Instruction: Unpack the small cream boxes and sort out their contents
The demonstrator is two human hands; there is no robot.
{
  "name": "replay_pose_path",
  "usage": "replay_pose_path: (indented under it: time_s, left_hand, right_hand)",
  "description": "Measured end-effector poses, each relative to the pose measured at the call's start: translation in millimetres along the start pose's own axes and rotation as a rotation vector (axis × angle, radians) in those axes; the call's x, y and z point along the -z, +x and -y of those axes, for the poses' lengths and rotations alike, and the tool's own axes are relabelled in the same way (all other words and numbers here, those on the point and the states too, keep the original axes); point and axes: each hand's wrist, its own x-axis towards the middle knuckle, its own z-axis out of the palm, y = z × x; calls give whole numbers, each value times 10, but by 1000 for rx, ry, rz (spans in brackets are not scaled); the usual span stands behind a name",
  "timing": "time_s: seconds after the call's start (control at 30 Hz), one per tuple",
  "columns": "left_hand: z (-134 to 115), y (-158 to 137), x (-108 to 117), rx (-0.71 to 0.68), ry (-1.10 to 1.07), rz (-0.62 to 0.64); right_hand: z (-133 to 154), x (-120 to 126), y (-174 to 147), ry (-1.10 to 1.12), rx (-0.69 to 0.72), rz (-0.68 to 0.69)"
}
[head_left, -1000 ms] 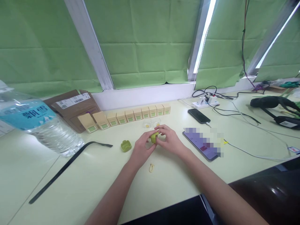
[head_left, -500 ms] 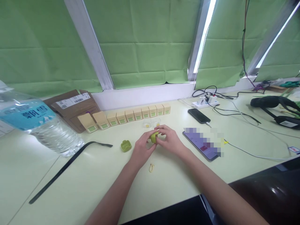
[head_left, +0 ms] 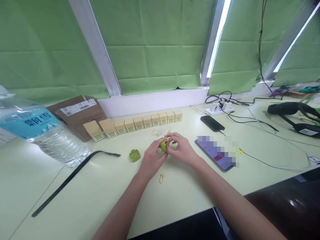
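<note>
Holding sm. green piece [head_left: 163, 146] over table [head_left: 185, 196], betw. fingers of L hand [head_left: 152, 155] and R hand [head_left: 181, 149], gripping narrowly from both sides. Can see hollow green shell [head_left: 134, 155] to L, yellow loop [head_left: 162, 179] on near side, clear containers [head_left: 157, 132] just behind, sm. boxes [head_left: 147, 122] in row farther back.

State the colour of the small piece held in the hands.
The small piece is yellowish green; it shows best in the head view.

case piece [head_left: 163, 145] being held between left hand [head_left: 152, 154] and right hand [head_left: 182, 149], cup [head_left: 135, 155] being seen left on table [head_left: 182, 190], loop [head_left: 162, 179] before, box row [head_left: 139, 123] behind, phone [head_left: 214, 154] right
</note>
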Motion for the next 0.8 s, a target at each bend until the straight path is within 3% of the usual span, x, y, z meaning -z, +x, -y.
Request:
replay_pose_path:
  time_s: [0.8]
  left_hand:
    - [30,12,0,57,29,2]
  right_hand:
    - [1,13,-2,-12,-16,-8]
